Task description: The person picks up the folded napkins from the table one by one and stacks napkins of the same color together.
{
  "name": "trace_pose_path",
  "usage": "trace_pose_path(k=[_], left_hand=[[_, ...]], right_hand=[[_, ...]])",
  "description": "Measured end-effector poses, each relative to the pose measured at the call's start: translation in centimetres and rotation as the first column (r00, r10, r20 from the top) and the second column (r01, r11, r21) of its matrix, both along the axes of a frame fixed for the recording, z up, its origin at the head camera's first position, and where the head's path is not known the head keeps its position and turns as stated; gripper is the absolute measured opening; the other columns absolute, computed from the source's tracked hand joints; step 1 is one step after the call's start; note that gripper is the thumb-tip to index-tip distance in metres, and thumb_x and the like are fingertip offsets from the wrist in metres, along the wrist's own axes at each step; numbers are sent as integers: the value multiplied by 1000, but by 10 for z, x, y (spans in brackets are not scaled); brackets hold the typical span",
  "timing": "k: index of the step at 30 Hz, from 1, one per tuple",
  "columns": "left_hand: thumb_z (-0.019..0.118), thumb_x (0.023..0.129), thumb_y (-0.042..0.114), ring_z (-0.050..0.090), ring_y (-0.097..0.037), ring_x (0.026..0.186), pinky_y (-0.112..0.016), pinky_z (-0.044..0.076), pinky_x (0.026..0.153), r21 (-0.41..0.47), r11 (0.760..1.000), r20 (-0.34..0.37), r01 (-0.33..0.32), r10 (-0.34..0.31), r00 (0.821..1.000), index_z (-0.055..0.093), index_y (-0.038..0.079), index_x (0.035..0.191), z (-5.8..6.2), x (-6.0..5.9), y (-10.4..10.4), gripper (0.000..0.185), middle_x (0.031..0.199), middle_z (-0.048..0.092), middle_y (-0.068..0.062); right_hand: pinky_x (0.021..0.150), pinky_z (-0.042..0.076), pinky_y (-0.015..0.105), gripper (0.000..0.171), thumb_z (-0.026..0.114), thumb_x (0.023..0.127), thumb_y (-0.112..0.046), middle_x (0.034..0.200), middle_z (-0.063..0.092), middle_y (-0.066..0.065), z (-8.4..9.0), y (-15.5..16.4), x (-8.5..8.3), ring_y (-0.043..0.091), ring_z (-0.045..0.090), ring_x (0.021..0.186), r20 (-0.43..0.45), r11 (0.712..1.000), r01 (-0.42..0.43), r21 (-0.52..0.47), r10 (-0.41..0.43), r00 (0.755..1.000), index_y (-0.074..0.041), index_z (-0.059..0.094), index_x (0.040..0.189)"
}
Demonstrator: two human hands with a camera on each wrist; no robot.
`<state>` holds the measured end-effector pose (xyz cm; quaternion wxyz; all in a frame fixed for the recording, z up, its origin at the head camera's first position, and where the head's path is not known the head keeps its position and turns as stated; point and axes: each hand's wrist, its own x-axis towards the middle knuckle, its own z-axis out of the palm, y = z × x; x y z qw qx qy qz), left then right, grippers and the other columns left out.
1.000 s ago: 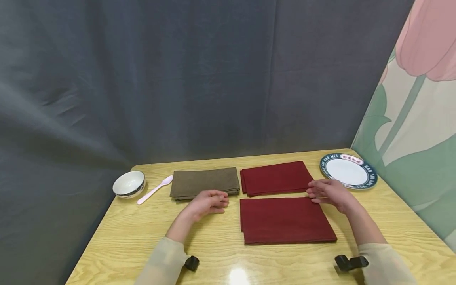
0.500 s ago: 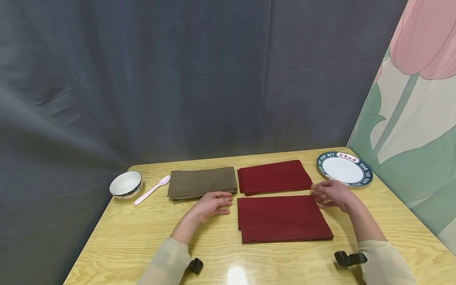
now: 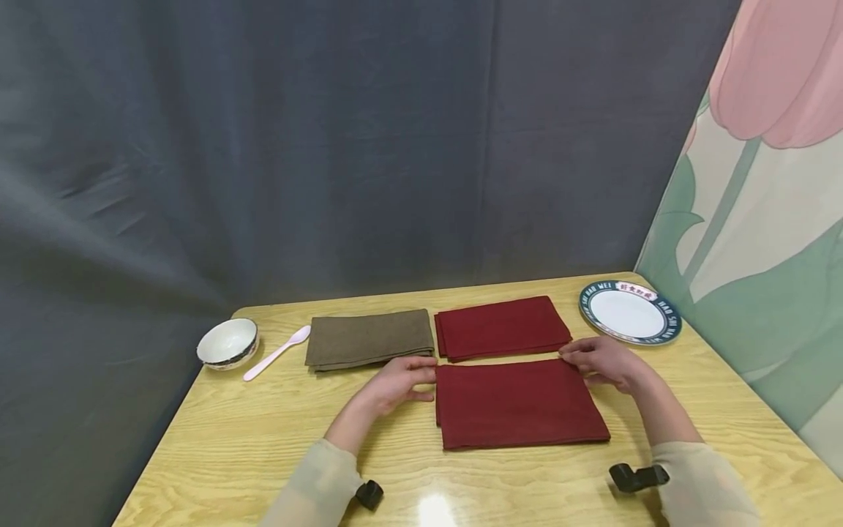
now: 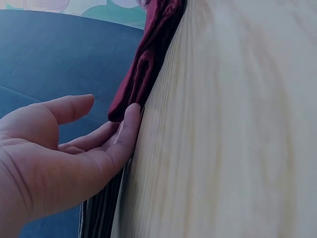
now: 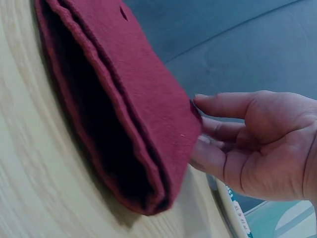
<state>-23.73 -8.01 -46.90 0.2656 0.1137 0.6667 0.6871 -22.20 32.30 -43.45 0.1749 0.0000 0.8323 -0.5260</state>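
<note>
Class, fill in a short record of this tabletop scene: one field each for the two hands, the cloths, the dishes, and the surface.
Left hand: left hand, fingers straight, touching the near red cloth at its far left corner
Right hand: right hand, fingers at that cloth's far right corner
Other cloths: folded red cloth behind it; folded brown cloth to the left
Dishes: white bowl, pink spoon, blue-rimmed plate
Surface: wooden table
</note>
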Motion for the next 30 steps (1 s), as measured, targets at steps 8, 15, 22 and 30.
trace_pose_path(k=[8, 15, 22, 30], left_hand=[[59, 102, 5, 47, -36, 134, -43, 55, 93, -26, 1000, -18, 4, -4, 1000, 47, -6, 147, 1, 0, 5, 48, 156, 37, -22], [58, 101, 1, 51, -30, 127, -45, 53, 97, 2, 1000, -6, -4, 4, 1000, 48, -8, 145, 3, 0, 10, 45, 156, 35, -23], [60, 98, -3, 62, -16, 93, -39, 55, 90, -70, 997, -45, -25, 22, 999, 50, -9, 143, 6, 2, 16, 46, 138, 51, -21], [68, 92, -5, 54, -10, 73, -30, 54, 76, -154, 984, -94, -95, 81, 992, 62, -3, 135, 8, 5, 21, 44, 120, 56, -13]], right_hand=[[77, 58, 35, 37, 61, 101, -9, 115, 63, 17, -4, -11, -3, 22, 63, 92, 17, 999, -32, -43, 32, 999, 12, 58, 131], [75, 57, 33, 39, 63, 100, -8, 115, 61, 18, -10, -15, -5, 22, 64, 89, 9, 994, -51, -94, 52, 999, 14, 55, 132], [78, 53, 34, 37, 66, 98, -10, 122, 57, 21, -15, -22, -4, 24, 61, 92, -25, 997, -50, -62, 48, 999, 10, 61, 129], [78, 53, 33, 40, 66, 99, -11, 124, 57, 21, -14, -24, -5, 23, 61, 93, -20, 994, -63, -85, 61, 998, 10, 59, 131]])
